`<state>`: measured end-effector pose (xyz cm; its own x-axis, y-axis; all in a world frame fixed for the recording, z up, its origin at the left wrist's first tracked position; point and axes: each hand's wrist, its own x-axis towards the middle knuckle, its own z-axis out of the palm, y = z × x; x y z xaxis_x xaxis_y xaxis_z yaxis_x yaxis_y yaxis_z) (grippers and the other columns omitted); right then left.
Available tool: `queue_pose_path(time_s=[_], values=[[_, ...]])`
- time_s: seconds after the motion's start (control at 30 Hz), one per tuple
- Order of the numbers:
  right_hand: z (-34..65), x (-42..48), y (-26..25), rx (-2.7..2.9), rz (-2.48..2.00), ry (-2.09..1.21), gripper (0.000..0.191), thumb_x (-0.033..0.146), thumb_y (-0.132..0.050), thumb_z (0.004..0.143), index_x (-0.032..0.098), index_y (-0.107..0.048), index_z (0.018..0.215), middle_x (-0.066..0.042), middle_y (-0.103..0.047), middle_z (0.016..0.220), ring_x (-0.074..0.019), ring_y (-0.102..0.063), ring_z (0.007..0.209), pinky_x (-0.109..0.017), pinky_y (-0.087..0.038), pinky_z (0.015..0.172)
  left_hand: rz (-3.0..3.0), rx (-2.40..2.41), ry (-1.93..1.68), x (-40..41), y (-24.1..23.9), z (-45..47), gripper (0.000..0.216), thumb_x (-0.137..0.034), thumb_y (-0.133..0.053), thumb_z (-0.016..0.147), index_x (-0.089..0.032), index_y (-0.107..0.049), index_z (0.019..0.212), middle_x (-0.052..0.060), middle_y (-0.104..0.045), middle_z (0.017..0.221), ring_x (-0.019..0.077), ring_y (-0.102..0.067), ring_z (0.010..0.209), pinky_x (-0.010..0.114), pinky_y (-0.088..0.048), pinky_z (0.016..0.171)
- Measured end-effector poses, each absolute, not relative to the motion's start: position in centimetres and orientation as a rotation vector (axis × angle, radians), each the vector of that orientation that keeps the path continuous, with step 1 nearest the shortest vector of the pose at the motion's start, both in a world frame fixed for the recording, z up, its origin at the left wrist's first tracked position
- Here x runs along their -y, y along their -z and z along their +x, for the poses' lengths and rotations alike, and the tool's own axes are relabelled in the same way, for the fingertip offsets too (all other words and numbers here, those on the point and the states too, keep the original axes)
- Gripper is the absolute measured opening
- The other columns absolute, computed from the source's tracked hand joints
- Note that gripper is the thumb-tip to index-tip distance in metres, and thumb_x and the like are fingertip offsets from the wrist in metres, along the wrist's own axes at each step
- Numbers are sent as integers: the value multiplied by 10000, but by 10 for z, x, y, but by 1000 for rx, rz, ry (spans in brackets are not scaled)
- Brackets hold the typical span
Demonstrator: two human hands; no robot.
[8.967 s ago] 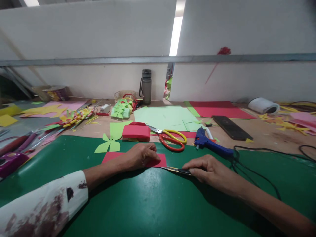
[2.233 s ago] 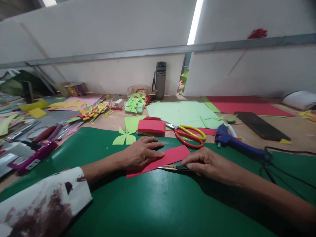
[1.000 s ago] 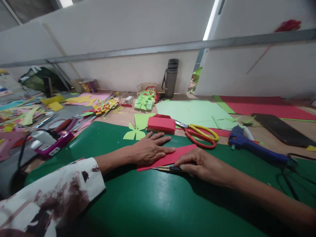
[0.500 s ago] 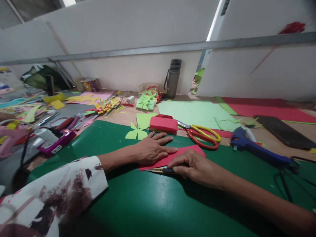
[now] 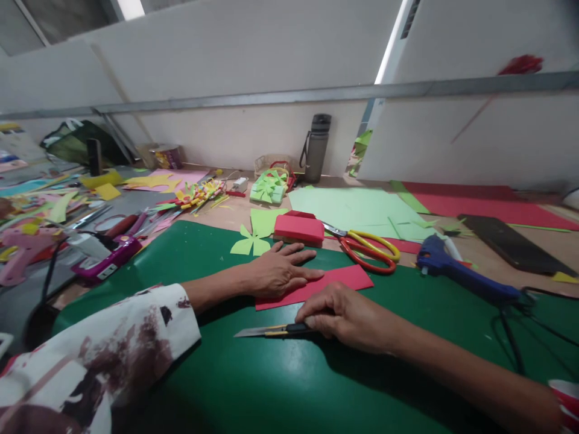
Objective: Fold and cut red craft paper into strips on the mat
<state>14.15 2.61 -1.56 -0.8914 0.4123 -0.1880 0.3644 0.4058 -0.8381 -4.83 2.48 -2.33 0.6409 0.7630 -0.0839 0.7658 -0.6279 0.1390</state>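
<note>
Nearest to me, my right hand [image 5: 348, 316] is curled shut around a knife [image 5: 271, 330], gripping its dark handle; the yellow body and bare blade stick out to the left, lying low over the green mat [image 5: 271, 386]. The blade tip sits just clear of the red paper [image 5: 316, 286], a little in front of its near edge, not touching it as far as I can see.

Just past that, my left hand [image 5: 278, 272] lies flat and spread on the red paper, fingers splayed and pointing right, pressing the left part of the sheet to the mat. The paper is a long, thin strip, plain red, slightly skewed so its right end runs farther away from me. It lies flat, and its near edge looks straight and clean.

Beyond the left hand, a green cut-out [image 5: 249, 244] rests at the mat's far edge, with a red block [image 5: 298, 228] just beside it. Right of that lie scissors [image 5: 366, 247] with red and yellow handles, and farther right a blue glue gun [image 5: 456, 274] with its cord trailing over the mat. Behind them, green sheets [image 5: 353, 205] spread across the table, and a grey bottle [image 5: 315, 147] stands upright by the wall. Off to the left, a clutter of paper scraps [image 5: 194, 194] covers the table.
</note>
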Motion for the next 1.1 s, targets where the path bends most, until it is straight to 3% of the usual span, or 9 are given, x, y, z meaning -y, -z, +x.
queue_pose_path(time_s=[0.23,0.43,0.5,0.57,0.7,0.77,0.87,0.97,1.1], values=[[182,-17,8,2487,-916,-1565,195,164,-481,777,121,-670,765,41,-462,539,-66,-352,476,-184,-254,432,2758,-1253,-72,-27,32,-50,461,-387,-322,934,-269,-328,1380,75,-272,1479,306,-196,1354,548,-170,1053],[256,-10,-3,2188,-1260,-1367,256,279,-464,830,129,-664,888,38,-454,536,-77,-389,450,-189,-303,430,2805,-1262,-263,-15,26,-31,456,-451,-397,897,-198,-487,1266,121,-467,1350,341,-404,1227,532,-335,966],[276,-13,-4,2051,-1358,-1157,301,325,-441,850,140,-626,999,37,-462,555,-95,-427,467,-202,-347,448,2835,-1198,-293,-9,22,-21,514,-498,-488,838,-201,-485,1258,121,-504,1316,349,-450,1178,534,-369,933],[292,-18,-1,1992,-1449,-832,326,327,-410,870,152,-578,1087,26,-499,582,-117,-476,493,-222,-391,475,2858,-1174,-302,-4,21,-12,426,-378,-550,826,-227,-506,1222,93,-524,1300,333,-469,1163,502,-401,912],[310,-31,14,2156,-1577,15,327,189,-372,866,132,-550,1135,-61,-652,729,-173,-587,576,-268,-441,538,2946,-1084,-256,-10,25,-2,323,-187,-450,879,-255,-518,1188,47,-538,1296,297,-472,1174,453,-419,902],[311,-34,21,2198,-1605,203,351,107,-369,833,124,-566,1122,-123,-683,867,-217,-628,671,-310,-454,599,2988,-1034,-228,-18,29,0,357,-148,-398,897,-276,-491,1217,28,-521,1315,286,-458,1191,457,-408,912],[304,-30,23,2222,-1627,252,387,23,-344,800,112,-600,1076,-184,-663,964,-286,-622,825,-389,-438,702,3045,-978,-248,-31,35,2,404,-117,-422,872,-279,-471,1238,40,-514,1319,279,-457,1191,473,-385,931],[289,-24,16,2300,-1561,248,313,63,-371,840,98,-615,1033,-211,-609,1080,-328,-536,1024,-454,-367,852,3067,-1035,-311,-35,36,6,345,-122,-435,865,-237,-520,1179,78,-578,1225,260,-518,1105,446,-402,900],[258,-23,8,2543,-1360,-12,151,203,-522,842,169,-629,942,-87,-637,970,-207,-580,898,-297,-413,769,2892,-1275,-370,-23,28,8,273,-308,-471,888,-185,-555,1117,95,-633,1073,239,-566,942,392,-454,800]])
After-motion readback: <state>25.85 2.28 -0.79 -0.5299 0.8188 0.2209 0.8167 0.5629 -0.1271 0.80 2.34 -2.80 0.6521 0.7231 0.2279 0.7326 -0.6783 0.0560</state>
